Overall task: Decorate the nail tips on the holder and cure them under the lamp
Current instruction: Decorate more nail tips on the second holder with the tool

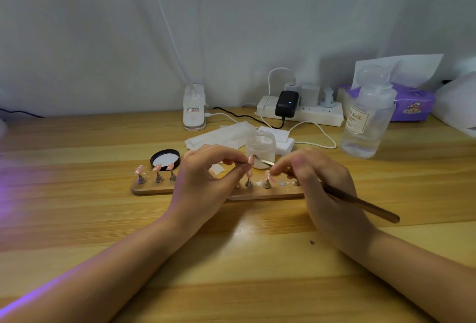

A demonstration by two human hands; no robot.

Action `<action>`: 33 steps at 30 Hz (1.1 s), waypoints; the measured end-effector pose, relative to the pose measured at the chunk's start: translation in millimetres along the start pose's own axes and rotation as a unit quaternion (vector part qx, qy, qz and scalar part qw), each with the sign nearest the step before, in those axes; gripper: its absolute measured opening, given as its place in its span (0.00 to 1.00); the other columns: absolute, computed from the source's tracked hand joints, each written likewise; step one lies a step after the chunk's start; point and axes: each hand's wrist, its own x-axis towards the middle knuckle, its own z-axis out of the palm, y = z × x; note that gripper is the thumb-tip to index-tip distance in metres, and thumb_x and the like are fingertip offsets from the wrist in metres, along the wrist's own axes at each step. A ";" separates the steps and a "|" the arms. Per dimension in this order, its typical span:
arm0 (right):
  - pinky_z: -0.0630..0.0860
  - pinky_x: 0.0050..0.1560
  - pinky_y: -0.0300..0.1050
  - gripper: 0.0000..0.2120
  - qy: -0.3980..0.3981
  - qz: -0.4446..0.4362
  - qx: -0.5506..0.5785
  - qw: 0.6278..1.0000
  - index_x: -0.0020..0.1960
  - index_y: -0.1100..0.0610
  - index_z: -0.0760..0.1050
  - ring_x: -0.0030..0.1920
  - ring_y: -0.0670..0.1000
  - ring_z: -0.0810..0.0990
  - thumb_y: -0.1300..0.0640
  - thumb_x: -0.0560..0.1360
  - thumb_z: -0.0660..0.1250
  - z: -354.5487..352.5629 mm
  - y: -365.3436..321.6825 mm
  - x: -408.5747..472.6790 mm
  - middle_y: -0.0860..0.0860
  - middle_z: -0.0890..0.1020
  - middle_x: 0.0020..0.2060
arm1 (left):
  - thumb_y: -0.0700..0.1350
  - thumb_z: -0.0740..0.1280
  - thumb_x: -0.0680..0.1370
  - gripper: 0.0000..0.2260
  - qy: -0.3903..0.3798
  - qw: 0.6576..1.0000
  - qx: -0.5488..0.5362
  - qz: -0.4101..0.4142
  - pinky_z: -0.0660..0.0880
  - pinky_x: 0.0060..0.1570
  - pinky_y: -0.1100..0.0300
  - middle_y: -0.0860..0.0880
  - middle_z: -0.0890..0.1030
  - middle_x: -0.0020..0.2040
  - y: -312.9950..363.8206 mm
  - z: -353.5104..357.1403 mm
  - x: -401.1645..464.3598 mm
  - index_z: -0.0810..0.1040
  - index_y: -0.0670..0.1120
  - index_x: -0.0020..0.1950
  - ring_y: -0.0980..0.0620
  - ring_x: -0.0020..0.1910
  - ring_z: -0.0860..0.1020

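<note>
While the left hand pinches a nail tip mid-frame, the right hand grips a brush. Decorating is underway; next calls for a steady stroke.

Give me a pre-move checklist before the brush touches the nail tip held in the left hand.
1. Nail tip held: ok, the left hand pinches it above the wooden holder.
2. Brush held: ok, the right hand grips the handle, with the metal end pointing at the tip.
3. Product on the brush: cannot tell, the end is too small to read.
4. Jar open: ok, the lid lies beside it.
5. Other tips seated: ok for the three at the holder's left end; those behind the hands are partly hidden.
6. Lamp ready: cannot tell, only a purple glow shows at the left edge.
</note>
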 end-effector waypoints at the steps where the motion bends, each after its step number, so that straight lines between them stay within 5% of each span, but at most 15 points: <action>1: 0.72 0.47 0.50 0.17 -0.005 -0.016 -0.006 1.000 0.39 0.50 0.77 0.43 0.41 0.77 0.50 0.76 0.51 0.3 0.0 -0.8 0.41 0.79 0.35 | 0.40 0.72 0.69 0.06 0.001 1.000 0.000 0.001 0.71 0.43 0.71 0.59 0.80 0.38 -0.2 0.0 -0.1 0.80 0.49 0.44 0.60 0.41 0.77; 4: 0.71 0.46 0.51 0.20 0.001 -0.059 -0.007 0.998 0.36 0.57 0.78 0.39 0.42 0.76 0.52 0.78 0.52 1.2 0.3 -2.7 0.42 0.78 0.34 | 0.42 0.71 0.69 0.05 0.002 1.000 0.002 0.004 0.70 0.43 0.72 0.58 0.80 0.38 0.2 0.0 0.0 0.80 0.49 0.44 0.61 0.40 0.77; 9: 0.71 0.47 0.42 0.16 0.000 -0.001 -0.001 1.000 0.41 0.48 0.76 0.45 0.41 0.77 0.48 0.76 0.51 0.4 1.4 0.2 0.40 0.79 0.38 | 0.43 0.71 0.69 0.08 0.001 1.000 0.001 0.004 0.72 0.43 0.71 0.61 0.79 0.39 -0.1 -0.5 -0.4 0.78 0.52 0.46 0.61 0.42 0.77; 15: 0.71 0.45 0.51 0.24 0.002 -0.092 -0.004 0.996 0.38 0.59 0.79 0.39 0.46 0.78 0.47 0.79 0.51 2.8 2.8 -1.5 0.47 0.81 0.35 | 0.46 0.70 0.69 0.07 0.002 1.000 0.002 0.005 0.72 0.42 0.69 0.61 0.80 0.39 0.2 -0.7 0.0 0.78 0.55 0.45 0.62 0.41 0.78; 20: 0.74 0.46 0.53 0.15 0.009 -0.004 0.007 1.000 0.41 0.48 0.76 0.45 0.44 0.78 0.49 0.76 0.52 0.9 2.6 0.3 0.42 0.79 0.38 | 0.44 0.70 0.69 0.08 0.002 1.000 -0.006 0.008 0.76 0.43 0.61 0.54 0.82 0.41 -3.2 0.0 -0.6 0.81 0.48 0.47 0.59 0.42 0.79; 26: 0.73 0.43 0.50 0.20 0.001 -0.078 -0.010 0.997 0.41 0.54 0.78 0.41 0.46 0.77 0.47 0.79 0.51 3.0 1.8 -1.5 0.47 0.80 0.36 | 0.38 0.71 0.69 0.09 0.009 0.999 -0.018 0.026 0.75 0.43 0.64 0.50 0.81 0.42 -5.2 1.4 0.3 0.81 0.46 0.48 0.57 0.42 0.79; 30: 0.72 0.43 0.46 0.15 0.014 -0.035 -0.014 0.999 0.42 0.50 0.76 0.44 0.42 0.76 0.50 0.77 0.51 0.3 2.6 -0.2 0.37 0.77 0.39 | 0.43 0.70 0.70 0.09 0.007 0.999 -0.015 0.031 0.77 0.43 0.52 0.53 0.82 0.42 -6.0 0.7 -0.4 0.80 0.49 0.50 0.56 0.42 0.80; 33: 0.73 0.43 0.49 0.14 0.005 -0.042 -0.026 0.999 0.43 0.48 0.75 0.44 0.44 0.77 0.51 0.77 0.52 1.3 1.8 0.0 0.37 0.78 0.39 | 0.41 0.71 0.69 0.10 0.014 0.999 -0.010 0.042 0.76 0.43 0.56 0.59 0.82 0.41 -7.8 1.8 0.0 0.79 0.50 0.49 0.60 0.42 0.79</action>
